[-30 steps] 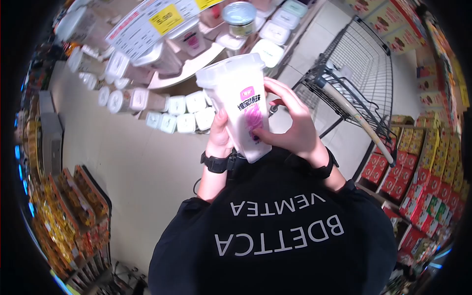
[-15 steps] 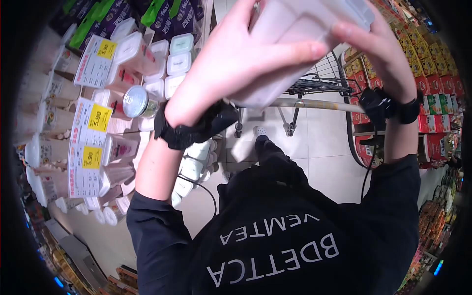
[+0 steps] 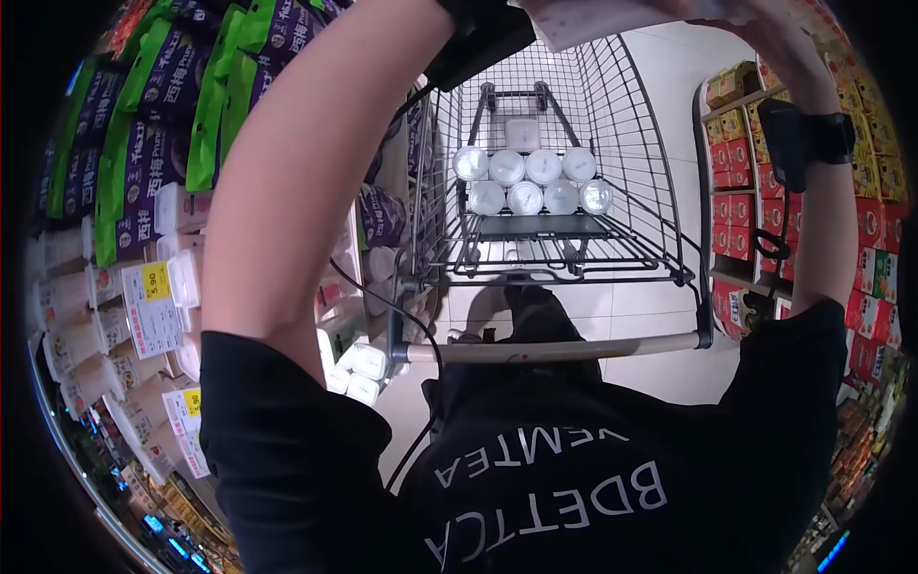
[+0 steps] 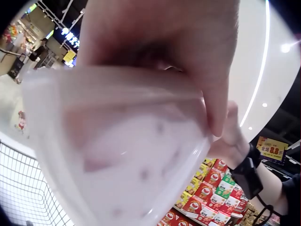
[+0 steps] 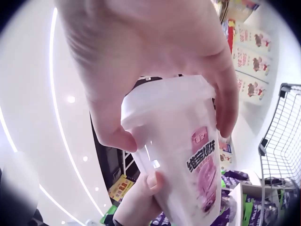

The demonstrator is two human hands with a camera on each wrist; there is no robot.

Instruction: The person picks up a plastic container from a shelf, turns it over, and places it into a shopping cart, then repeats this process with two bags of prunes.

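A translucent, tapered plastic tub [image 5: 176, 136] with a lid and a pink printed label is held out in front by both hands. Around its lid end, my right hand [image 5: 155, 47] has thumb and fingers on opposite sides in the right wrist view. My left hand [image 4: 160, 37] grips the tub in the left wrist view, its thumb [image 5: 153, 182] against the lower side. Pale contents with pinkish patches show through the wall. In the head view only a strip of the tub [image 3: 612, 21] shows at the top edge, beyond the cart's handle; the left hand is out of frame there.
A shopping cart [image 3: 612, 346] stands straight ahead, holding several round-lidded containers [image 3: 525, 198] in two rows and a square-lidded tub [image 3: 522, 134] behind them. Purple-green bags [image 3: 158, 110] and lidded tubs line the left; red and yellow boxes [image 3: 732, 210] fill shelves on the right.
Both hands have carried the tub from close to the chest up and forward, to the top edge of the head view. The view has turned from the tub display toward the cart, now centred.
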